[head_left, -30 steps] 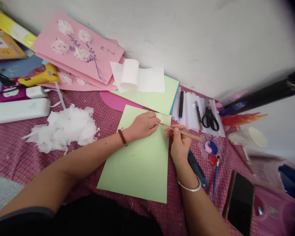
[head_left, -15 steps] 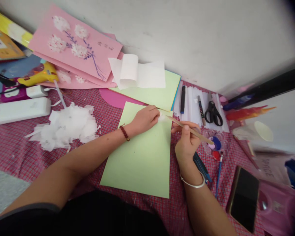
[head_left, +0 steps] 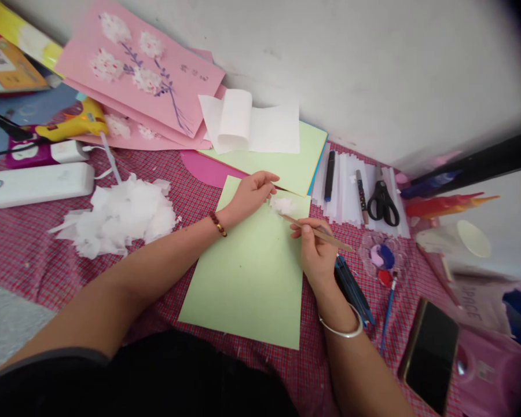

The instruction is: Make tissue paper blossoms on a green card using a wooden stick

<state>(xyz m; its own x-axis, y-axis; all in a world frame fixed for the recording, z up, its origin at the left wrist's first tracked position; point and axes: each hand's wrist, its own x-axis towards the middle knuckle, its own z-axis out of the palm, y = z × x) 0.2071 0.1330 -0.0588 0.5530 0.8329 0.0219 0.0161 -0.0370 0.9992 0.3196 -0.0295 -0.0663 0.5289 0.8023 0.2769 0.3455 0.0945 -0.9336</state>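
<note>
The right hand [head_left: 315, 255] grips the wooden stick [head_left: 332, 238], tip against the white tissue tuft [head_left: 283, 205] near the top right corner of the green sheet [head_left: 243, 278]; the left hand [head_left: 252, 194] rests beside the tuft, fingers loosely apart.

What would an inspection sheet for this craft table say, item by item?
Surface: red checked cloth, largely covered by craft things.
Job's things: green sheet lies flat; white tissue tuft sits near its top edge; wooden stick has its tip at the tuft.
Clutter: tissue pile, scissors, glue gun, phone, pink flower card, paint palette.
Hands: left hand rests on the sheet beside the tuft, holding nothing; right hand grips the stick.
Cables: black cable at the far left.
Surroundings: white wall behind the table.
</note>
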